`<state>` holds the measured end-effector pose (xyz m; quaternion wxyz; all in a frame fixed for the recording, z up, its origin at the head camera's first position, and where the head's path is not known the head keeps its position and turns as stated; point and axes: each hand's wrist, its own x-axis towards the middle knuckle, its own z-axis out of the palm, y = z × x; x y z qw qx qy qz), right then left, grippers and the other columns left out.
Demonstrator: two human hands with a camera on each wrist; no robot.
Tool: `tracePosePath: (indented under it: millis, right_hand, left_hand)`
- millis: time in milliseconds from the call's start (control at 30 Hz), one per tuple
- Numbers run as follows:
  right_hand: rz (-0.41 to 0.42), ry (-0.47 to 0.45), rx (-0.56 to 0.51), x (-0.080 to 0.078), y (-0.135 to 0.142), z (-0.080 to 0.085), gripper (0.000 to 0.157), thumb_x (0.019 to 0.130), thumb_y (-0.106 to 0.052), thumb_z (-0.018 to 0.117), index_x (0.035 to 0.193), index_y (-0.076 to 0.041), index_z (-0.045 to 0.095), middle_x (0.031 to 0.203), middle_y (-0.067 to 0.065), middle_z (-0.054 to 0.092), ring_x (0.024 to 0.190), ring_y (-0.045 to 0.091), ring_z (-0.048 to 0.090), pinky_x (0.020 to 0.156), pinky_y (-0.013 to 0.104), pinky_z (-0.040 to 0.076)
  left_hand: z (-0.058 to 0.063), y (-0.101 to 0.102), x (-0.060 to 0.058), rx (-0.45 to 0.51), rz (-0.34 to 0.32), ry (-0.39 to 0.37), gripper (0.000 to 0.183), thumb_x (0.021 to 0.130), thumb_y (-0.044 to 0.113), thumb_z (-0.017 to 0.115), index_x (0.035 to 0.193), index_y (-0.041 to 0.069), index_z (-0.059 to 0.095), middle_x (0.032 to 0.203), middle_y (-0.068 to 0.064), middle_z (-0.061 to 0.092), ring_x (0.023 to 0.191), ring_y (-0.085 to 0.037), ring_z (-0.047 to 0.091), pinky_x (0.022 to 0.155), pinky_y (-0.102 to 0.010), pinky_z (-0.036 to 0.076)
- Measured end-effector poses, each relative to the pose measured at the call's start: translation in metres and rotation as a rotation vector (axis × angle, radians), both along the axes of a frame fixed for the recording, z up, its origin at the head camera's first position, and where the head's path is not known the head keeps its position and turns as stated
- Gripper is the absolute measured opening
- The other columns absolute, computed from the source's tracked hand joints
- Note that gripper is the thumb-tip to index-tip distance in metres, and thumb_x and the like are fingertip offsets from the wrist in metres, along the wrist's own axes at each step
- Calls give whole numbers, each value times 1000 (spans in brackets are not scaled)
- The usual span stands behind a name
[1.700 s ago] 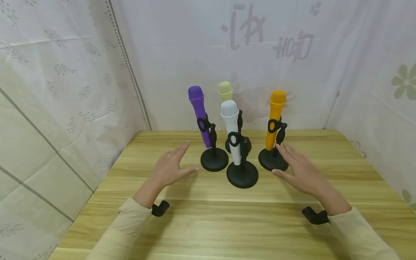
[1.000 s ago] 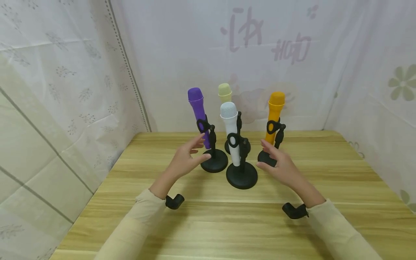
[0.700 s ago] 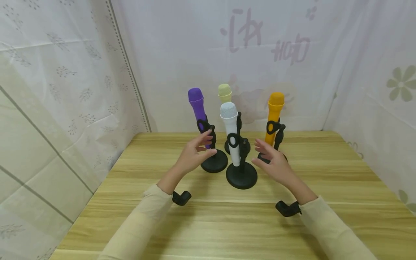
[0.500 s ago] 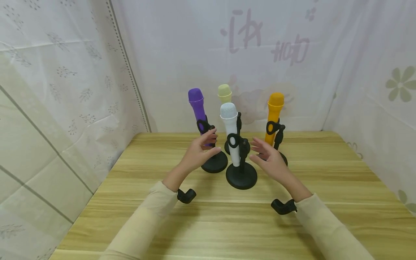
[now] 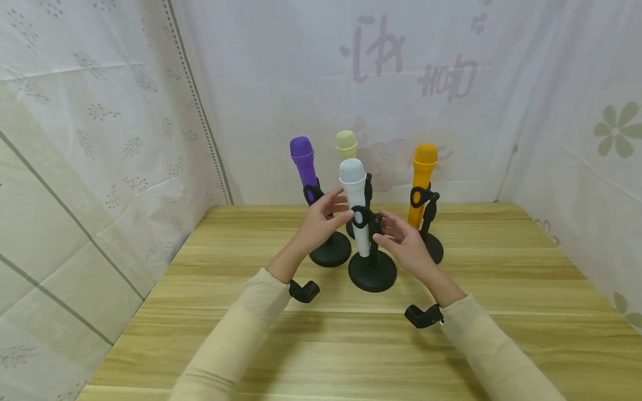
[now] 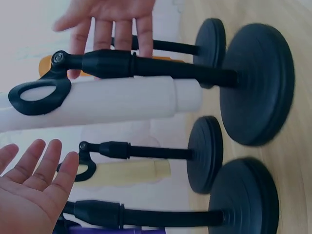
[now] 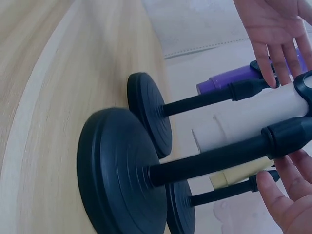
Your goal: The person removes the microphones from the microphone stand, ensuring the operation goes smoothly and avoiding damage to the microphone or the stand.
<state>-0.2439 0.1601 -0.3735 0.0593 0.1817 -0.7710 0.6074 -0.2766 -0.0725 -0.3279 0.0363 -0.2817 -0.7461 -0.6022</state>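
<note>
A white microphone (image 5: 355,192) leans in the clip of a black desk stand (image 5: 372,273), front and centre in the head view. To its left, my left hand (image 5: 317,227) has its fingers spread, thumb tip close to the clip. My right hand (image 5: 410,252) is on the other side, its fingers loosely bent around the stand's upright. In the right wrist view its fingertips (image 7: 288,165) are right by the upright; whether they touch it I cannot tell. The left wrist view has the left palm (image 6: 29,195) apart from the white microphone.
Behind stand a purple microphone (image 5: 303,159) at left, a pale yellow one (image 5: 346,142) at the back, partly hidden, and an orange one (image 5: 424,167) at right, each on a black stand. The wooden table (image 5: 321,351) ends at a patterned cloth backdrop (image 5: 271,100).
Both hands have moved inward from either side, closing around the white microphone and its stand. The microphones and stands stay in place on the table.
</note>
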Motion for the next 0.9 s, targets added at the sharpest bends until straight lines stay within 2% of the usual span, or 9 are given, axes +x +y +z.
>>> tracePosePath:
  millis: [100,233,533,900]
  right_hand:
    - [-8,-16,-16,0,-3,0,60,93,-21,68,145,-7,42,139,17,51,123,34,51,99,47,44]
    - [-21,-24,-35,-1,-5,-1,61,92,-23,69,145,-7,44,138,17,51,124,32,50,99,44,44]
    - [-50,-28,-78,-5,-10,-2,53,91,-19,71,138,-8,51,133,16,56,120,28,53,96,35,48]
    - [-83,-6,-75,-8,-13,-7,42,92,-10,68,131,-2,56,125,16,62,115,27,57,93,30,49]
  left_hand:
    - [1,5,-3,47,-8,-20,60,94,16,66,147,9,40,131,-11,57,116,-23,58,95,-42,48]
    - [4,11,-5,112,-16,-33,54,94,15,66,143,9,45,128,-10,58,114,-23,58,95,-39,49]
    - [11,22,-10,235,46,-68,43,90,13,71,128,0,55,117,-12,62,106,-25,59,92,-35,49]
    - [12,26,-12,255,71,-113,36,87,11,74,120,2,61,102,-7,64,93,-18,59,87,-33,49]
